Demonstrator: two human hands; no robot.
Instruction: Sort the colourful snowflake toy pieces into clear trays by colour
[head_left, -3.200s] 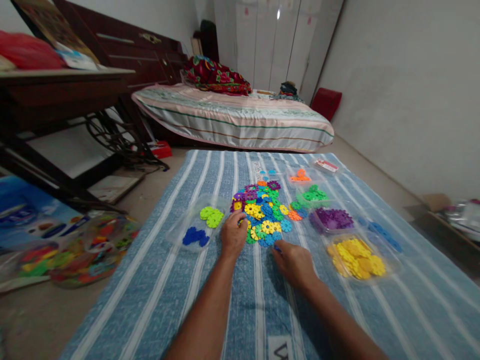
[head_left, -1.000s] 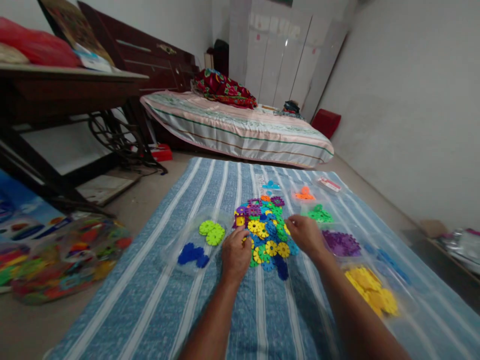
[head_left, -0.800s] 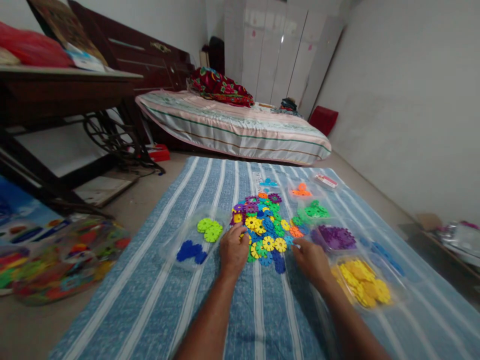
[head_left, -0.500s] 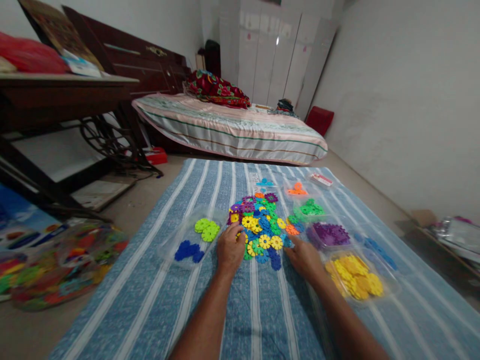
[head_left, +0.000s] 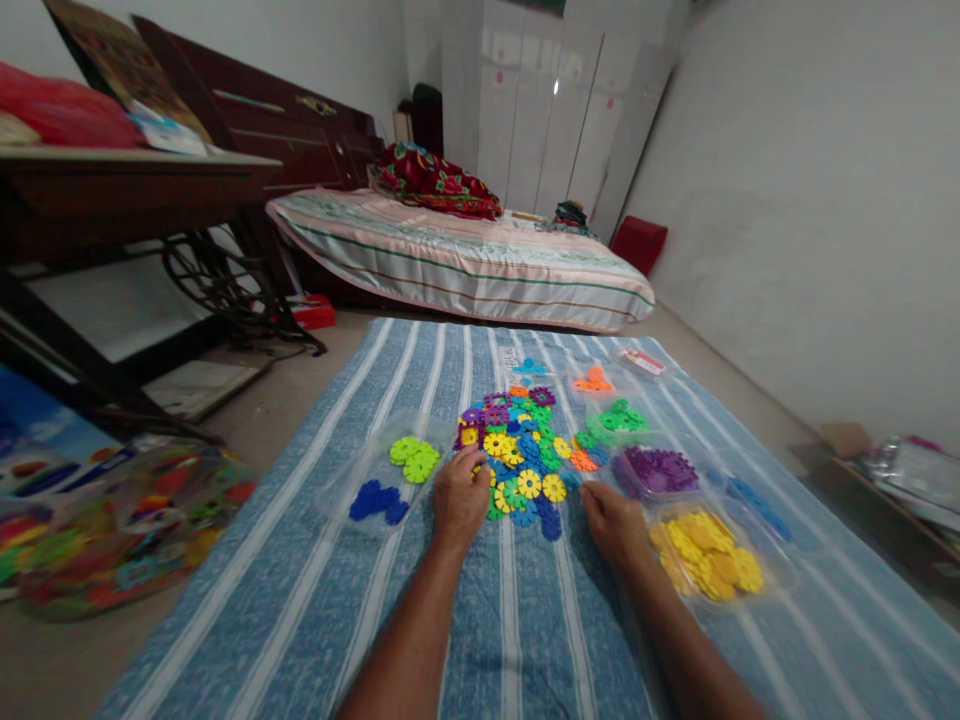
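A pile of flower-shaped plastic disc pieces [head_left: 529,453] in many colours lies on the striped cloth. At its left edge is my left hand [head_left: 460,497], its fingers bent together over yellow and purple pieces; whatever they pinch is hidden. My right hand [head_left: 615,522] is curled closed just right of the pile. A light blue piece [head_left: 571,482] shows beside its fingertips, and I cannot make out whether they grip it. To the left, a clear tray [head_left: 346,495] bears lime green discs [head_left: 415,459] and dark blue discs [head_left: 377,502].
On the right stand clear containers of yellow discs [head_left: 709,555], purple discs [head_left: 660,468], green discs [head_left: 621,416] and orange discs [head_left: 594,380]. Blue pieces [head_left: 757,505] lie farther right. A small box [head_left: 642,362] sits at the back, and a bed [head_left: 465,260] stands beyond.
My right hand has drawn slightly right, away from the pile, and its fingers are more curled. My left hand stays nearly in place.
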